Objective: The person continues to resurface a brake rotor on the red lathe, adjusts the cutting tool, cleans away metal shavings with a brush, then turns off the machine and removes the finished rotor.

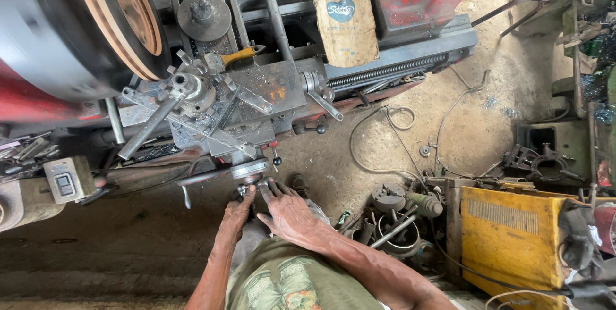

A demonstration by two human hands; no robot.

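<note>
1. The workshop has a dirt floor (487, 124), with loose cables and metal parts lying around.
2. A big lathe (269, 85) stands before the person.
3. Both hands are on the small handwheel (251, 172) at the front of the lathe carriage.
4. The left hand (236, 215) closes its fingers around the handwheel's crank from below.
5. The right hand (290, 215) lies mostly flat and open, fingertips touching the wheel.
6. A yellow machine box (510, 239) stands to the right.
</note>
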